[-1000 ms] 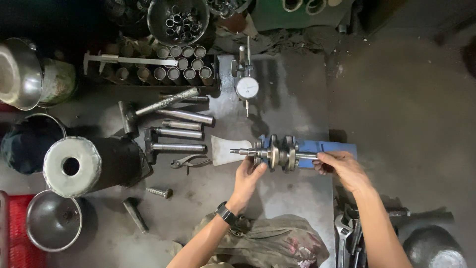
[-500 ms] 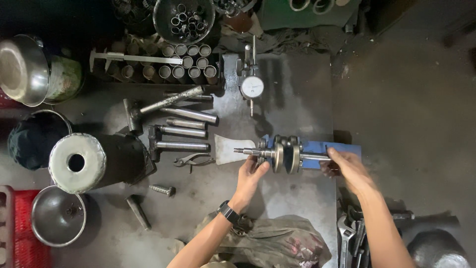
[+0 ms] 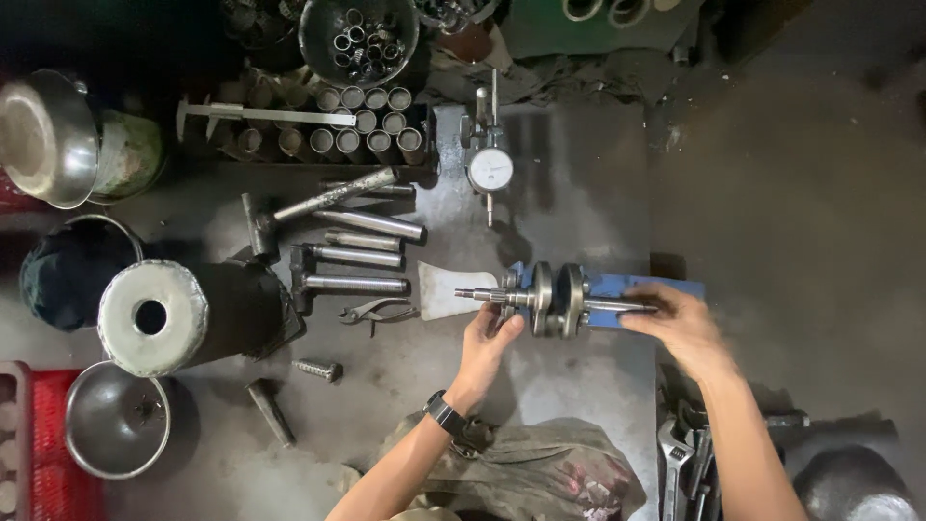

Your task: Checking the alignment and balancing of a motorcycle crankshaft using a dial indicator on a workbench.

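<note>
The crankshaft (image 3: 555, 299) lies crosswise between the hands on a blue stand (image 3: 637, 287) — apparently so it can turn freely. The left hand (image 3: 485, 345) pinches one shaft end, the right hand (image 3: 680, 326) closes over the other; its long axis runs left-right, the thin threaded tip pointing past the left hand.

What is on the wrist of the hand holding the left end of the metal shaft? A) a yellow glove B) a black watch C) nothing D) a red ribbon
B: a black watch wraps the wrist of the left hand, which grips the crankshaft.
</note>
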